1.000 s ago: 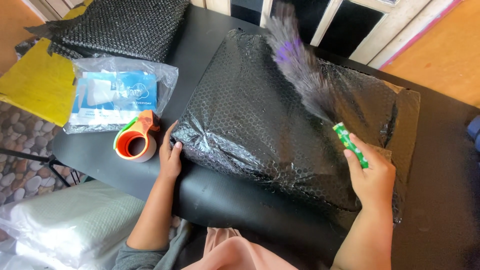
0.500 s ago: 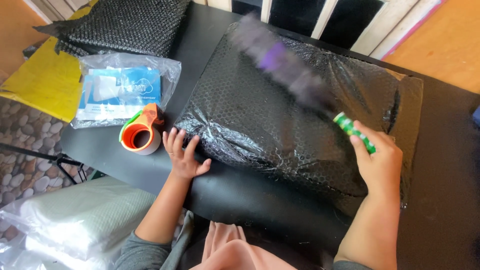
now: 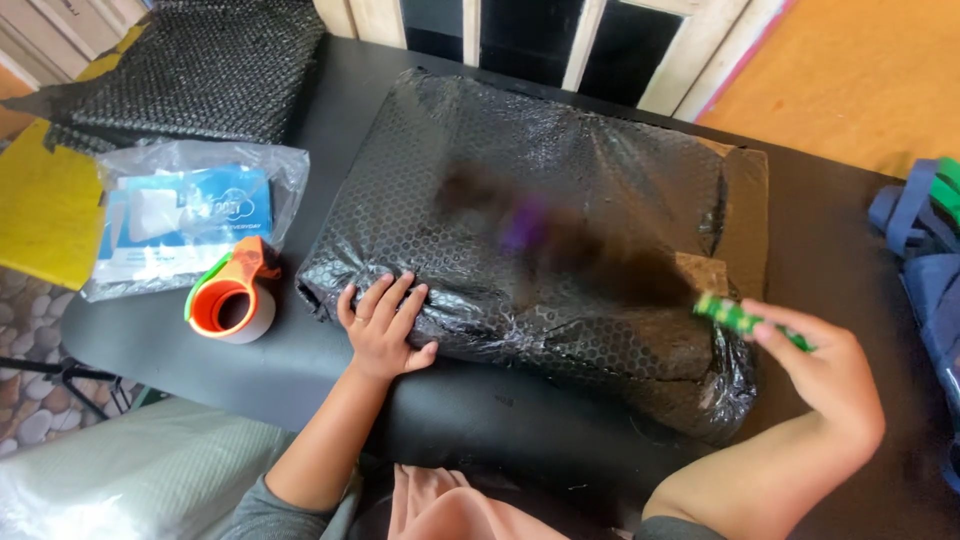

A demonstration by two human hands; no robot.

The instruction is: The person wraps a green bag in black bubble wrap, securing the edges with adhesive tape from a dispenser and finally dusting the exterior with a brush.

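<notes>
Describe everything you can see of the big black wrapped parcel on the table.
The parcel is a large, flat, roughly rectangular bundle wrapped in glossy black bubble wrap with a honeycomb pattern, wrinkled and shiny. Brown cardboard shows at its right end. It lies flat on the black table. The left hand presses flat on its near left corner; a blurred feather duster, held by the right hand, sweeps across its top.

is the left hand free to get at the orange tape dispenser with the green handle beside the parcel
Probably yes. The left hand lies flat and empty on the near left corner of the black bubble-wrapped parcel, and the orange tape dispenser with the green handle sits just to its left on the black table, with nothing between them.
</notes>
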